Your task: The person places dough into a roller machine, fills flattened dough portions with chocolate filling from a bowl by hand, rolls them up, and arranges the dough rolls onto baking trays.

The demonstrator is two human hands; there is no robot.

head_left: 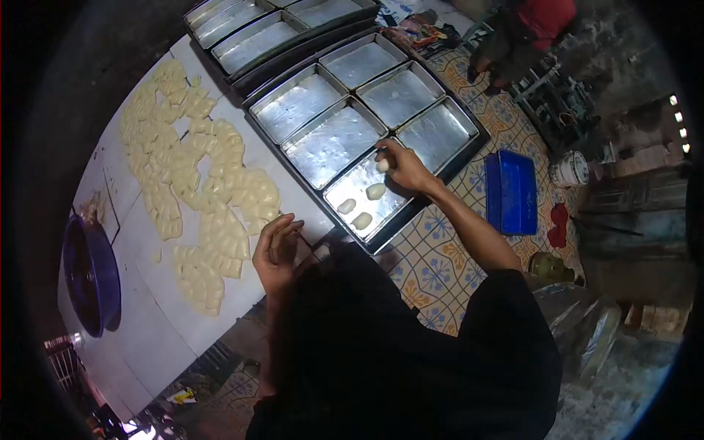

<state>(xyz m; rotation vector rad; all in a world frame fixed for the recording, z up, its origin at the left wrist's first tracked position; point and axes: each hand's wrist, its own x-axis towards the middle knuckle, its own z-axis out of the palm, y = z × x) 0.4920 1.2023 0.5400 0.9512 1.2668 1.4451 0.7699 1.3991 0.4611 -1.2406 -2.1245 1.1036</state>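
Note:
My right hand (408, 170) is over the near section of a metal baking pan set, its fingers closed on a small pale dough ball (383, 166). In the same pan (336, 192) lie three dough pieces: one piece (375, 191) just below my hand, another (346, 206) by the left wall, and a third (362, 221) closest to me. Loosely curled, my left hand (276, 251) hovers at the table's edge with its fingers apart and nothing visible in them. Beside it, many cut dough pieces (224, 235) spread in joined sheets over the white table (147, 301).
More joined baking pans (257, 48) stand beyond the first set. A purple basin (91, 275) sits at the table's left end. On the tiled floor are a blue crate (511, 192) and a white bucket (570, 170). Another person in red (546, 18) is at the upper right.

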